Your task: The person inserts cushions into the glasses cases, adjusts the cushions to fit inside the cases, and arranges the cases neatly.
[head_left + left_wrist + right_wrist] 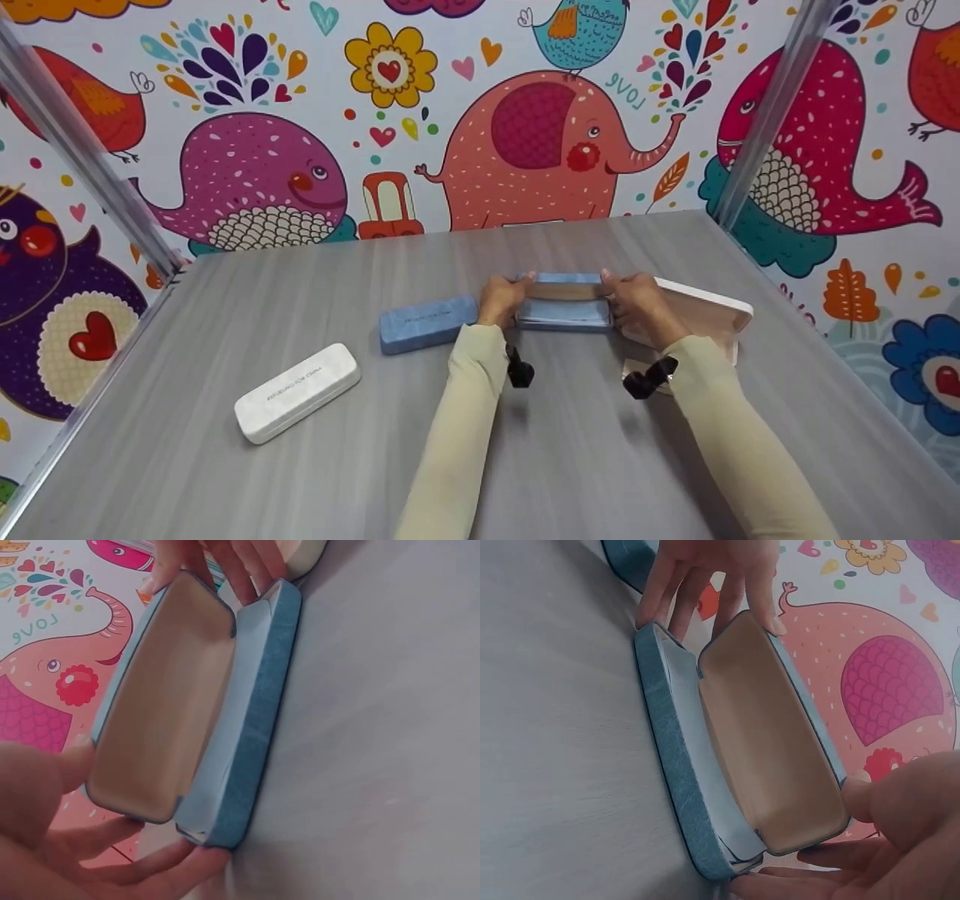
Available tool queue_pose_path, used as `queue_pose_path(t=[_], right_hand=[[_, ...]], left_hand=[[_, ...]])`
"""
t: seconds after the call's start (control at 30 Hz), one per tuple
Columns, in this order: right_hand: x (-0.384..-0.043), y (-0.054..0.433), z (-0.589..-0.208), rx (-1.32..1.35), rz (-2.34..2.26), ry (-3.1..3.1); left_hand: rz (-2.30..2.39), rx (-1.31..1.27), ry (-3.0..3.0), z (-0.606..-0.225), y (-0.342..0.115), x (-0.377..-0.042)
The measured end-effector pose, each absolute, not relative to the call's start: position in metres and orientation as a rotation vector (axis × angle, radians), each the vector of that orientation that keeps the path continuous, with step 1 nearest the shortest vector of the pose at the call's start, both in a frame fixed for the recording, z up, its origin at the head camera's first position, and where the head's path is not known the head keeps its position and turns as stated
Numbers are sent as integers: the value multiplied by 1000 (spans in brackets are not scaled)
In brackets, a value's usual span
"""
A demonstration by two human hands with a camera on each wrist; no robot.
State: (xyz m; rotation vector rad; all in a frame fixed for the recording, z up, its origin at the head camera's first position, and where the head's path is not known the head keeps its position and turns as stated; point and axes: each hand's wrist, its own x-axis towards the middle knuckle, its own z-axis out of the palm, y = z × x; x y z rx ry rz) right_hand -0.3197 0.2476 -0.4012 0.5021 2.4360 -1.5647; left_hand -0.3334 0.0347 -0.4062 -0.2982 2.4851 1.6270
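Observation:
A blue glasses case (564,325) stands with its lid raised, held between both hands. Its lid is lined in tan, and a light blue cloth (694,735) lies in the base. My left hand (501,301) grips the left end, thumb on the lid's edge and fingers along the end of the base. At the opposite end my right hand (643,306) holds lid and base the same way. Close by the left wrist lies a second blue glasses case (427,324), closed. Partly hidden by the right hand and forearm is an opened white glasses case (701,315) with a pinkish-beige inside.
A closed white glasses case (298,391) with dark lettering lies toward the left of the grey wood-grain table (360,465). Metal posts (780,105) rise at the table's back corners, in front of a wall printed with cartoon animals.

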Motion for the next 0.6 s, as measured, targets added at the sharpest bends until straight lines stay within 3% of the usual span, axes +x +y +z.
queue_pose_path(t=[0.6], right_hand=[[-318, 246, -412, 394, -1829, 2363]], left_hand=[[1686, -255, 2382, -409, 30, -338]])
